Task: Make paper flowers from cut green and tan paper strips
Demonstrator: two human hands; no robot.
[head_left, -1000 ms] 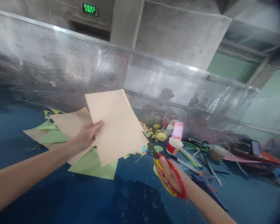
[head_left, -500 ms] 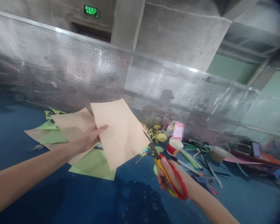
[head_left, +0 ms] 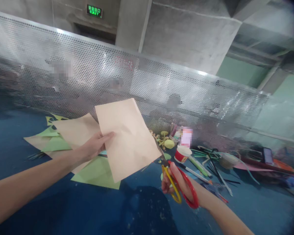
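Note:
My left hand (head_left: 94, 147) pinches the left edge of a tan sheet of paper (head_left: 127, 137) and holds it up above the blue table (head_left: 63, 202). My right hand (head_left: 178, 184) is closed through the red and yellow handles of a pair of scissors (head_left: 177, 184). The scissor blades point up and left, and their tips meet the sheet's lower right edge.
More tan and light green sheets (head_left: 71, 137) lie on the table under the held sheet. A red and white cup (head_left: 182, 154), pens, straws and paper scraps crowd the right side. A perforated metal screen (head_left: 161, 88) runs along the table's far edge.
The scissors have moved in from beside the sheet, and their blades now reach its lower right edge. The sheet dipped and then rose a little in my left hand.

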